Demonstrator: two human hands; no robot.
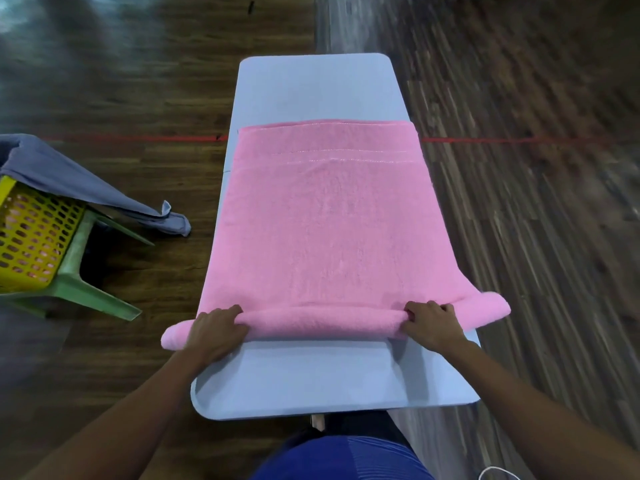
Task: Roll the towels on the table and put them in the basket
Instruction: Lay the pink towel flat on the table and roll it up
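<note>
Rolling is only just getting going here

Basket (31,237) is sitting off left. Left hand (216,329) is gripping the soft, floppy pink towel (325,230) at its rolled near edge, and right hand (431,325) is doing likewise, well apart. Roll ends are drooping past the table (311,379) sides, so probably best holding further out; loads of room ahead.

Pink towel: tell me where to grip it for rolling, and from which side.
Probably grip the rolled near edge of the pink towel, one hand toward each end, from the near side of the table, fingers curled over it, as the left hand and right hand do. The roll runs crosswise; the rest lies flat ahead.
</note>
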